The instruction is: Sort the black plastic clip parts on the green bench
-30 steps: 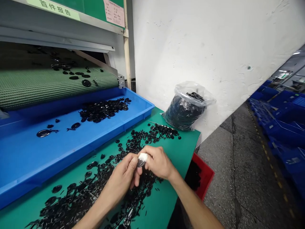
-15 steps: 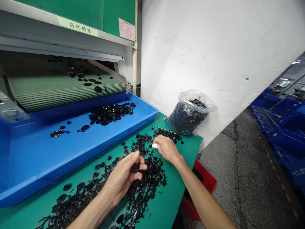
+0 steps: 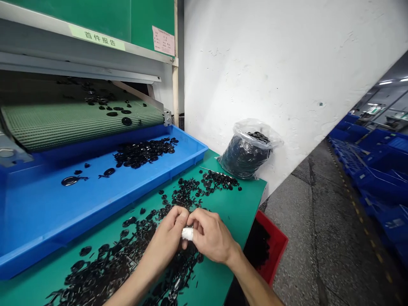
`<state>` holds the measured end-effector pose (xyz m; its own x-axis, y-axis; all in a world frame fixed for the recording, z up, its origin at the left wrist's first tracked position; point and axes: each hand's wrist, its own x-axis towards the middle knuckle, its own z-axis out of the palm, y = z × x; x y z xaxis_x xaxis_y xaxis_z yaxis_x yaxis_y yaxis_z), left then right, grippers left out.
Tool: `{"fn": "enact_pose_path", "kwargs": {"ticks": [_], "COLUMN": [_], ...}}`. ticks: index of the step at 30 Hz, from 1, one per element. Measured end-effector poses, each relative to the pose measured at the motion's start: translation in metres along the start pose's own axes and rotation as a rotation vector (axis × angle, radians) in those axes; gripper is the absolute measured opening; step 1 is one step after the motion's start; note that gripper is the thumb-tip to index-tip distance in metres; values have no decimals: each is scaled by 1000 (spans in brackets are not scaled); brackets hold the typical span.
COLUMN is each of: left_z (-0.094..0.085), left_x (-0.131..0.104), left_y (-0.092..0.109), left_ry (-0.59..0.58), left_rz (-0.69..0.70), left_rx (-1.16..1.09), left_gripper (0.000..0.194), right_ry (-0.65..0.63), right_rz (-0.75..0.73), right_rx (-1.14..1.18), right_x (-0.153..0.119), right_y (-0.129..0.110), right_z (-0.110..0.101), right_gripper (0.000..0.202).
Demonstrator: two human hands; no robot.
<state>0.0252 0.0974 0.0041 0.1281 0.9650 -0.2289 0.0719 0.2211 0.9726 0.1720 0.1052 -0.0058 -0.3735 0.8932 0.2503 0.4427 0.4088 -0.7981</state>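
My left hand [image 3: 170, 231] and my right hand [image 3: 212, 236] meet over the pile of small black plastic parts [image 3: 114, 263]. The fingertips of both are pinched together. Whatever they grip is hidden behind the fingers. White tape [image 3: 187, 233] wraps one finger of my right hand. Beneath and around the hands, the parts lie scattered on a green tabletop [image 3: 223, 280]; some are round discs, others thin sprue-like bits. Beyond my hands is a smaller heap of black parts [image 3: 219, 180], with a thin metal rod beside it.
A blue tray [image 3: 105, 197] holding black parts sits at the left, below a green conveyor belt [image 3: 79, 127] carrying more. An open clear bag [image 3: 245, 155] of black parts leans near the white wall. Beside the table's right edge stands a red bin [image 3: 280, 242] with dark contents.
My right hand has come back from the small far heap to meet my left hand. The left fingers, earlier loosely curled, are now pinched against the right ones. The view has shifted slightly.
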Motion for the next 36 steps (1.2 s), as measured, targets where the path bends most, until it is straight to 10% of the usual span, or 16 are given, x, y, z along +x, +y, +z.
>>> {"fn": "enact_pose_path", "kwargs": {"ticks": [9,15,23,36], "left_z": [0,-2,-5,-4], "left_x": [-3,3,6,7], "left_y": [4,6,8,5], "left_ry": [26,8,-77,-44], "left_rz": [92,-1,-104,-69], "left_rx": [100,-188,-498,-308], "left_gripper": [34,24,32,31], "right_ry": [86,-36,-118,-27], "right_rz": [122,151,297,104], "right_rx": [231,-388,-586,-111], "right_x": [11,49,106,50], "right_y": [-3,21,53,21], "right_z": [11,-33,-58,-34], "right_gripper": [5,24,19,17]}}
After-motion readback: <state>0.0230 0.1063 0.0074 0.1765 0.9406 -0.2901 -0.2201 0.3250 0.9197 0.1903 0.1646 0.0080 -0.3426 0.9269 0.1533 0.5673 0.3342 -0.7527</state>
